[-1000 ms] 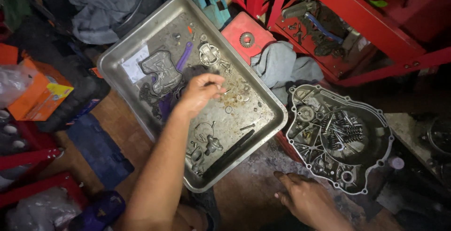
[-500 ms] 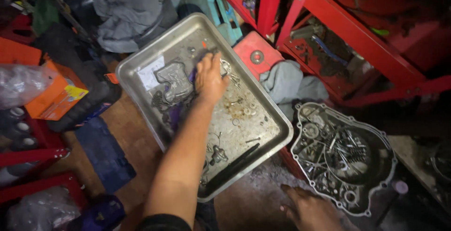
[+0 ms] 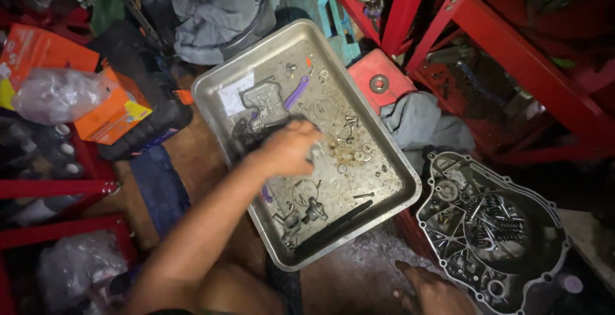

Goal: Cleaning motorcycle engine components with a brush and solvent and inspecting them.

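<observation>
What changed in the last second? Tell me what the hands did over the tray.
The left hand went from the middle of the metal tray up to its far end, then drew back to the middle; it is blurred, so whether it picked anything up cannot be told. The right hand stayed on the ground beside the engine cover. Tray and cover did not move.

Both hands (image 3: pixel 291 147) and forearms are bare, without gloves or sleeves.

My left hand (image 3: pixel 291 147) is motion-blurred at frame centre, hiding whatever it grips in the tray (image 3: pixel 211 91). My right hand (image 3: pixel 435 289) is cut off by the bottom edge.
</observation>
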